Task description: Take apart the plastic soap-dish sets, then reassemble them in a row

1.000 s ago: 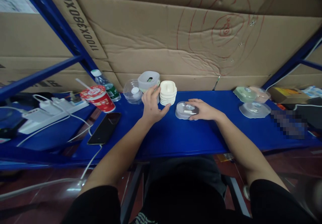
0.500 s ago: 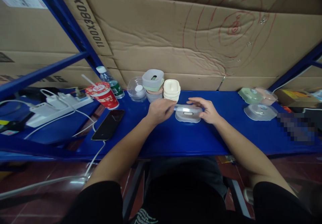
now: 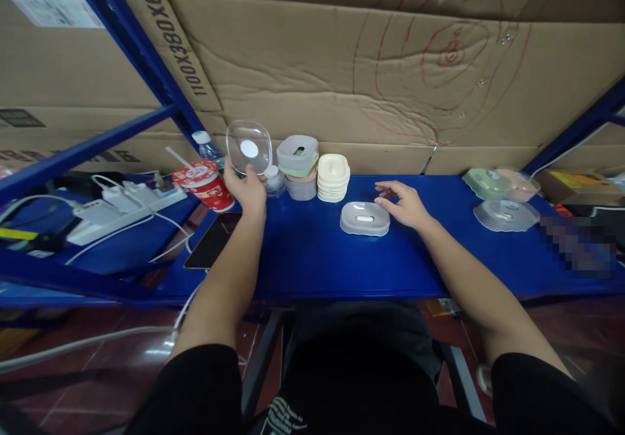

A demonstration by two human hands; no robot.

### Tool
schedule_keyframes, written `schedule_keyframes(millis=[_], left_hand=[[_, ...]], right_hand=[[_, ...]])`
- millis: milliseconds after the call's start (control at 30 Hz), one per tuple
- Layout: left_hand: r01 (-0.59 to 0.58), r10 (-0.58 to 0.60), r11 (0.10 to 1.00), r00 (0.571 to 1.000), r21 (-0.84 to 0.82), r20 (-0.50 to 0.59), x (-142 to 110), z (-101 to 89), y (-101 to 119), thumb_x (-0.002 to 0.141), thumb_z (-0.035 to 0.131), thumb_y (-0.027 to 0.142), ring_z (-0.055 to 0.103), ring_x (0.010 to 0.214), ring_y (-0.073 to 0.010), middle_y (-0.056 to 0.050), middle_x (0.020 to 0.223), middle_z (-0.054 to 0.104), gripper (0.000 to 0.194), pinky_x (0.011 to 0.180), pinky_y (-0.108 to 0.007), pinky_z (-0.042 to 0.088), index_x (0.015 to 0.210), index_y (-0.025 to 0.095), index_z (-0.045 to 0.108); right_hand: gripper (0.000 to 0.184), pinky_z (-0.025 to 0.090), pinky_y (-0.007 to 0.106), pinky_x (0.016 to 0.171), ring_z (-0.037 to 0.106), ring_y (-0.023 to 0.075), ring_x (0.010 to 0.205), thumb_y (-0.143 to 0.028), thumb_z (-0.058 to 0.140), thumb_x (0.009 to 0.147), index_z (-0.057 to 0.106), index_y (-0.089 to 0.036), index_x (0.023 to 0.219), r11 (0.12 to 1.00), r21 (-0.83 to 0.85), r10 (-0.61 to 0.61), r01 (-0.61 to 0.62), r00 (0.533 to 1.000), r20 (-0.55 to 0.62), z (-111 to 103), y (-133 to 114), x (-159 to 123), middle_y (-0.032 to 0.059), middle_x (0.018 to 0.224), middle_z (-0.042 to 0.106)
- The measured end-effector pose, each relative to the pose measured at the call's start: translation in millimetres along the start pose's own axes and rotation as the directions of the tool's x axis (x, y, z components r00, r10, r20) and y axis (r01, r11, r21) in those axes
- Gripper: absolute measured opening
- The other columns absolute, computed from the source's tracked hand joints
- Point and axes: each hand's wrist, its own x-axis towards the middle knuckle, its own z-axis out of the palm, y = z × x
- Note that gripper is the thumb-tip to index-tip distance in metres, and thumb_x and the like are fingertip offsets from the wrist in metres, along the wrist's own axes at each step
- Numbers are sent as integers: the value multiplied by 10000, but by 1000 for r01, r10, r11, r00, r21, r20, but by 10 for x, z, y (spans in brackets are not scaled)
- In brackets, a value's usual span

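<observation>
clear lid raised leftward in left hand, pale dish uncovered

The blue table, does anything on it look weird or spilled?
Nothing looks spilled or broken. The red cup seems to lean, but the wide camera view may cause that. The clear lid is tilted because the left hand holds it.

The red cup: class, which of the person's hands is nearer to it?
The left hand, close beside the red cup; the right hand is farther off, past the cream stack.
</observation>
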Motion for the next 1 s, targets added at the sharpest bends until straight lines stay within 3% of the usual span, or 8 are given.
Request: schedule_keyframes(millis=[100,233,433,600,767,833,900,1000], left_hand=[[157,-155,987,987,26,-46,16,5,-96,1031,506,350,781,946,-263,-238,1309,684,479,819,-426,674,1415,73,578],[131,-130,987,991,98,-17,22,-47,-110,976,580,363,741,1126,-307,-200,1181,755,351,1035,-476,591,1174,93,687],[174,-178,966,984,190,4,49,-99,-116,960,577,398,737,1070,-331,-169,1050,786,308,1047,-479,550,1007,133,726],[241,-246,963,969,121,26,75,-82,-183,957,594,436,736,1002,-289,-117,971,778,328,948,-406,582,1003,140,727],[236,-231,969,970,68,-83,102,-65,-149,933,670,365,710,1189,-284,-146,1189,758,336,1081,-418,548,1171,129,684],[196,-192,981,968,9,-162,82,-70,-75,920,677,284,683,1271,-267,-166,1300,723,418,1128,-400,523,1302,122,628],[53,-61,998,968,-40,-244,22,-72,21,929,646,234,663,1304,-243,-169,1367,688,516,1095,-376,542,1424,139,541],[-202,175,975,955,-96,-239,-157,-45,169,979,600,306,728,1081,-217,-158,1327,682,543,864,-343,603,1486,170,460]], right_hand=[[448,638,518,936,771,279,1007,-547,710,947,744,-267,1296,998,-46,-33,35,998,51,3,24,-12,91,1219,793],[470,632,535,921,767,299,1021,-545,692,967,739,-236,1317,994,-96,-45,58,991,127,-18,42,-16,121,1258,775],[803,520,635,1131,662,394,1329,-658,864,795,669,-260,1466,987,-133,-40,95,930,365,-11,61,-22,153,1429,700],[1082,453,639,1211,571,407,1447,-747,927,640,591,-284,1559,990,-88,-48,108,856,515,51,155,-65,161,1559,601],[1080,441,600,1228,554,396,1454,-677,922,704,521,-277,1624,993,-73,-42,98,834,551,40,167,-73,162,1584,553],[1058,436,590,1230,556,393,1442,-637,913,737,505,-258,1636,993,-69,-46,99,837,545,30,142,-64,172,1567,552],[1029,448,577,1219,575,381,1413,-609,897,765,496,-249,1642,992,-66,-57,108,850,524,31,117,-56,174,1531,567],[975,478,563,1190,607,366,1361,-606,872,789,515,-254,1626,989,-59,-91,138,865,494,48,97,-48,162,1476,595]])
